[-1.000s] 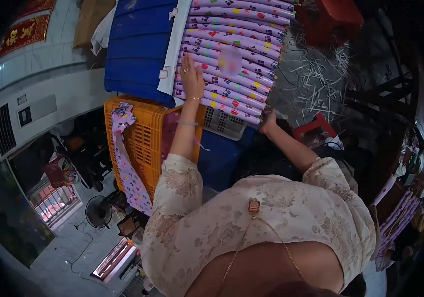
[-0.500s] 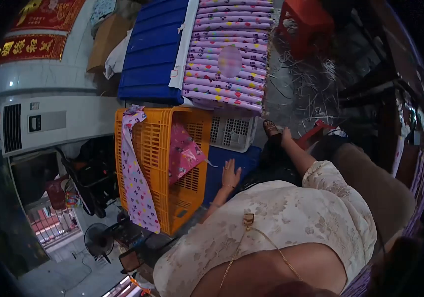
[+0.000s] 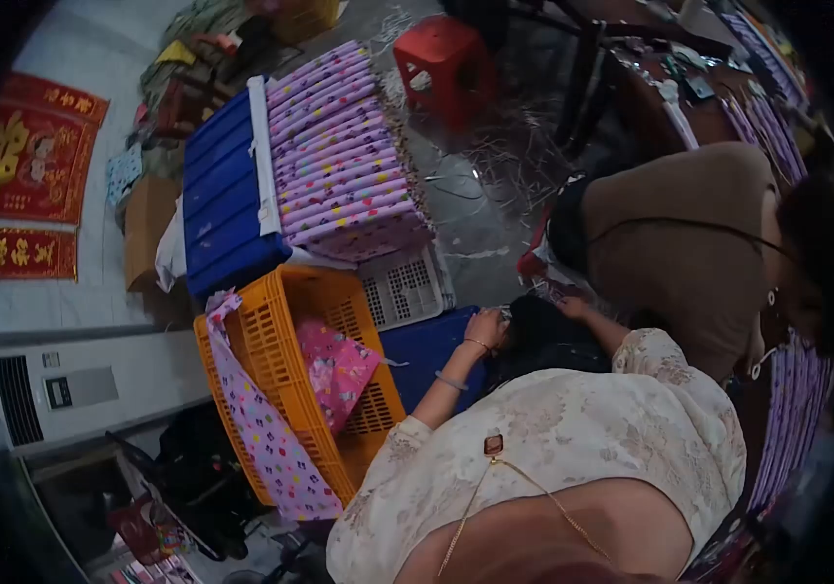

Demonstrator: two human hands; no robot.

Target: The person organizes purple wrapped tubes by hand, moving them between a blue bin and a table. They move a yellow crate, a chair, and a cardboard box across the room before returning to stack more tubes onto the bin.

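My left hand (image 3: 485,329) is closed beside the dark clothing on my lap (image 3: 543,341), its fingers bent around something small that I cannot make out. To its right, my right hand (image 3: 574,308) rests near the far side of the lap, its fingers too small and dim to read. Left of my left hand is an orange crate (image 3: 290,409) on its side, with pink patterned fabric (image 3: 337,375) inside and a lilac patterned strip (image 3: 266,428) draped over it. Beyond stand folded lilac bundles (image 3: 339,146) in a stack.
A blue lidded bin (image 3: 232,195) adjoins the stack. A light grey basket (image 3: 405,292) and a blue surface (image 3: 426,350) lie near my left hand. A red stool (image 3: 446,73) stands on a floor strewn with scraps. At right, another person in brown (image 3: 680,253) leans close by.
The view has turned and shifted. My left hand has moved from an open, spread pose near the blue surface to the lap, closed. My right hand has drawn in toward the lap.
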